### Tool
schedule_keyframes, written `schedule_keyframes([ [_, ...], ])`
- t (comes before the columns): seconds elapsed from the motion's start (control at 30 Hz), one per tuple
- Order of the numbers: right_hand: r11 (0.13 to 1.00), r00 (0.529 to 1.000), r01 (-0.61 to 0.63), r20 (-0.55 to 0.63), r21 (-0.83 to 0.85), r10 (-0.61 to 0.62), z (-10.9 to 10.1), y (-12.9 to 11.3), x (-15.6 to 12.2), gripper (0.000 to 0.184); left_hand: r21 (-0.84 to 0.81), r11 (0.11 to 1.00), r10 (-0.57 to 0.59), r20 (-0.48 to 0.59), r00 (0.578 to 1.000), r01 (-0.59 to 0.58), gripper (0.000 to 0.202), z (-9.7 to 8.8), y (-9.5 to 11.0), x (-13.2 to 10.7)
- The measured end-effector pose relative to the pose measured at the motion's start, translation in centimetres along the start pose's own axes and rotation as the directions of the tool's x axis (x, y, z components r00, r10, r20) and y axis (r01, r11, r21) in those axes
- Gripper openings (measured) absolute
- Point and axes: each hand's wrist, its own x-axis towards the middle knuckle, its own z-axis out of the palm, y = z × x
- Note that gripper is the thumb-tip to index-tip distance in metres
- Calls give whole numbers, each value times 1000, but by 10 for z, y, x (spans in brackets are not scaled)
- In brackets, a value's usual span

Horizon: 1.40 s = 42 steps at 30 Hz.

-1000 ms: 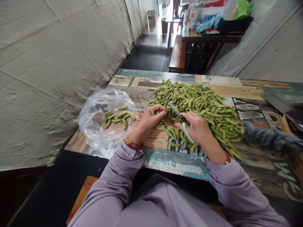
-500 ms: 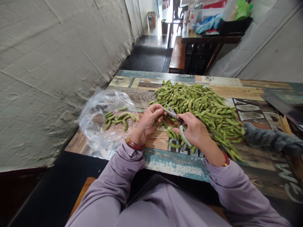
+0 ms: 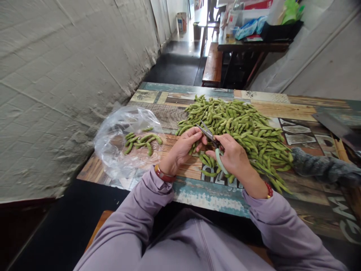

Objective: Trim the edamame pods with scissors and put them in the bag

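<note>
My right hand [image 3: 229, 150] is wrapped round scissors [image 3: 220, 160] with pale green handles, their blades parted and pointing up to the left. Close by, my left hand [image 3: 187, 145] is closed, its thumb and fingers pinched together at the blades. Green edamame pods show under its fingers, mostly hidden by the hand. Just beyond both hands spreads a large heap of edamame pods [image 3: 239, 120]. Several loose pods [image 3: 208, 161] lie below the scissors. To the left, a clear plastic bag [image 3: 113, 165] lies open with a few edamame pods [image 3: 145, 141] in it.
The patterned wood-plank table [image 3: 180, 107] carries a grey fuzzy cloth [image 3: 324, 165] and a broad metal blade [image 3: 335, 126] on the right. A white brick-patterned wall [image 3: 70, 82] runs along the left. Behind stand a wooden bench [image 3: 213, 66] and a cluttered second table [image 3: 251, 47].
My left hand has shifted slightly right, toward the scissors. The scissors have moved a little right in my right hand, blades still parted. The bag and heap look unchanged.
</note>
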Motion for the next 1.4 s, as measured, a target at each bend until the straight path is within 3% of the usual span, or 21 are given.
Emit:
schedule_keyframes([
  [0.27,999,1000,22,-7,27,-21,1,-1,0,32,16,1000,-12,28,1000,11,28,4,-1,-3],
  [0.57,999,999,22,26,-39,-21,-4,-4,1,27,-42,998,-52,-100,994,48,31,3,5,-3],
  [0.8,996,997,40,69,-84,-34,-3,-2,-1,27,2,1000,22,-177,984,-22,40,-3,6,2],
  [1.03,996,1000,-11,9,-92,12,-3,2,-1,29,7,1000,19,-386,922,-18,37,-20,11,7],
  [1.13,995,999,-23,-26,-97,20,-5,1,0,28,93,996,40,-329,943,-9,31,-23,17,3],
  [1.23,995,1000,-15,-22,-94,13,-7,0,1,27,354,935,97,-174,980,-30,18,-24,19,0],
  [1.3,996,1000,-13,-13,-93,12,-7,0,1,27,576,812,140,-41,989,-91,7,-25,17,0],
  [1.4,995,1000,-21,-14,-97,20,-7,0,1,27,828,527,155,128,980,-191,7,-29,12,0],
])
